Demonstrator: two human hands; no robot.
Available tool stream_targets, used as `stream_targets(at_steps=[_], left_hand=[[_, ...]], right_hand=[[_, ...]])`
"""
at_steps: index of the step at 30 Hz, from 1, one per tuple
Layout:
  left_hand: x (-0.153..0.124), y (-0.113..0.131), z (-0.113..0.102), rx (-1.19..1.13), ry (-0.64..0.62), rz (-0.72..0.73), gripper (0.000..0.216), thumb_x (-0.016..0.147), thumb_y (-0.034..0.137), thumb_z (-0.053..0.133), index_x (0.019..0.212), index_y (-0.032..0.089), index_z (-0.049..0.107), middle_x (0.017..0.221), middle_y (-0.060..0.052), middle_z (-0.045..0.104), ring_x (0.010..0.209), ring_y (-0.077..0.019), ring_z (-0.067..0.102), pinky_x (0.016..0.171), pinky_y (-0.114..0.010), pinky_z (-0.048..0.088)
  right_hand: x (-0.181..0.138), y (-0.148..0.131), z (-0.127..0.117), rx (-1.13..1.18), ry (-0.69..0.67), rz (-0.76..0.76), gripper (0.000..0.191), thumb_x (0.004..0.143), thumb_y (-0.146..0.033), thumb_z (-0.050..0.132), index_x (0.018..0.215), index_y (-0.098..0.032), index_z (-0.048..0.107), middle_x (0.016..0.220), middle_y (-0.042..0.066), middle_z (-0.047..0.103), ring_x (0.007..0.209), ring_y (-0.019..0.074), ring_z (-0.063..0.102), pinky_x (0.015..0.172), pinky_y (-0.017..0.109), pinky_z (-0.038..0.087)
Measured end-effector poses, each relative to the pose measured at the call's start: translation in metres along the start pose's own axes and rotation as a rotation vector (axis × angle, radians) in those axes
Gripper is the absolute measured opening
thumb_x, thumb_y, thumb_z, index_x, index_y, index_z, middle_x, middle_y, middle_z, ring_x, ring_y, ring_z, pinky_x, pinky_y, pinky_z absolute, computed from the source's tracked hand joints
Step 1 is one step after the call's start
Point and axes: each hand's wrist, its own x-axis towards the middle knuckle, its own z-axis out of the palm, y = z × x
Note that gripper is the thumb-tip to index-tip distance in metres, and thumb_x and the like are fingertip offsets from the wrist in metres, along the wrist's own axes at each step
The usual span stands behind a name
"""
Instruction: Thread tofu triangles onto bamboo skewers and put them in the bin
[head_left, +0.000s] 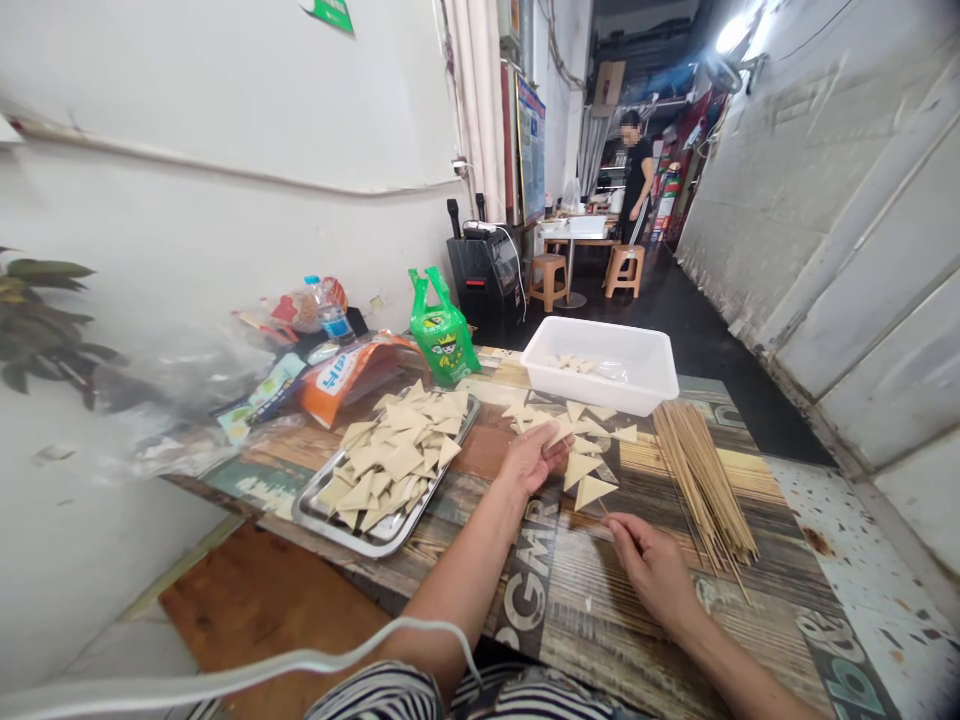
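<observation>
**Skewer and pale triangles, mid-frame**

Left hand (534, 460), centre: narrow grip, holding a pale triangle (559, 431) at the edge of a loose pile (588, 427). Right hand (652, 562), lower right of centre: narrow grip, pinching a thin skewer (604, 509); its far end meets another triangle (596, 491). More triangles heaped in a metal tray (376, 549), left of centre. Skewer bundle (703, 485) on the surface (600, 610), right of centre. White tub (600, 389) beyond the pile, a few pieces (574, 363) inside.

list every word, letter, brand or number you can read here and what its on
"GMR", after a partly hidden letter: on the tabletop
"b" and "&": tabletop's near right corner
Too small, blurred or distorted to read: far-right tabletop letter, orange packet, green plastic bag, blue packet, bottle label, wall poster, green wall sign
</observation>
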Motion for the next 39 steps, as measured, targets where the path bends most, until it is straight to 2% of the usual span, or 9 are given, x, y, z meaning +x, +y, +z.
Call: stream_targets(at_steps=[5,13,20,28,39], left_hand=[[-0.002,0.002,0.002,-0.052,0.035,0.009,0.012,0.074,0.019,0.062,0.083,0.012,0.057,0.077,-0.007,0.066,0.066,-0.0163,0.065,0.057,-0.024,0.053],[-0.007,0.004,0.006,-0.117,0.125,-0.034,0.013,0.075,0.017,0.061,0.085,0.011,0.057,0.074,-0.007,0.065,0.065,-0.0160,0.065,0.057,-0.023,0.054],[-0.011,0.005,0.009,-0.107,0.167,-0.011,0.010,0.076,0.016,0.059,0.085,0.011,0.057,0.071,-0.008,0.065,0.063,-0.0160,0.065,0.053,-0.022,0.054],[-0.008,0.003,0.003,-0.043,0.152,0.001,0.009,0.076,0.017,0.058,0.083,0.012,0.057,0.071,-0.009,0.066,0.061,-0.0157,0.065,0.051,-0.021,0.053],[-0.001,-0.002,-0.004,0.010,0.140,0.001,0.013,0.075,0.016,0.059,0.087,0.011,0.057,0.072,-0.008,0.066,0.061,-0.0152,0.064,0.056,-0.025,0.055]], right_hand=[[0.000,0.002,0.001,-0.004,-0.009,-0.033,0.035,0.087,-0.040,0.036,0.091,-0.017,0.061,0.082,0.008,0.067,0.073,0.0190,0.062,0.067,0.028,0.048],[0.000,0.002,0.004,-0.004,0.015,-0.066,0.035,0.087,-0.039,0.036,0.091,-0.017,0.063,0.085,0.008,0.069,0.076,0.0200,0.064,0.069,0.028,0.048],[0.001,-0.005,0.007,-0.012,0.042,-0.074,0.032,0.088,-0.035,0.035,0.089,-0.017,0.062,0.082,0.007,0.068,0.074,0.0185,0.063,0.067,0.026,0.047],[0.004,-0.012,0.011,-0.010,0.068,-0.100,0.032,0.089,-0.032,0.033,0.082,-0.018,0.062,0.072,0.004,0.066,0.067,0.0165,0.061,0.064,0.024,0.044],[0.005,-0.018,0.015,-0.028,0.079,-0.093,0.031,0.088,-0.027,0.033,0.081,-0.017,0.061,0.072,0.003,0.065,0.067,0.0150,0.059,0.062,0.023,0.041]])
